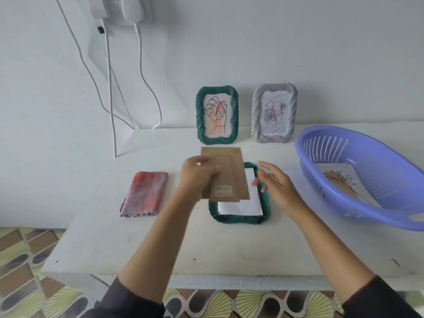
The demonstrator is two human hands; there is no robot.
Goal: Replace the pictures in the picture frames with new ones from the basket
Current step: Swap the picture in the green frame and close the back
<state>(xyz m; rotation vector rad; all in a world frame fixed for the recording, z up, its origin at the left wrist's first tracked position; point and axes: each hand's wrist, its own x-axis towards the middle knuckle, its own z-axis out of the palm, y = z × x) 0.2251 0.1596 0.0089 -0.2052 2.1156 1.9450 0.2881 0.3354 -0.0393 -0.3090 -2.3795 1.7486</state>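
A white table (137, 244) stands against a white wall. At its centre a face-down green frame (238, 219) lies flat, its back open and a white sheet (249, 200) showing inside. The left hand (197, 177) pinches a brown backing board (229, 177) by its left edge, thumb on top, holding it tilted above the frame's upper half. The right hand (275, 187) hovers at the frame's right edge, fingers spread apart and holding nothing.

At 12 o'clock from that frame an upright green frame (216, 114) leans by the wall; at 1 o'clock, a grey frame (274, 113). At 3 o'clock sits a purple basket (378, 212), near but apart, holding a flower picture (341, 180). At 9 o'clock lies a folded pink cloth (144, 193), close to the table's left edge, with bare tabletop between it and the frame. A broad bare strip runs along the near edge at 6 o'clock.
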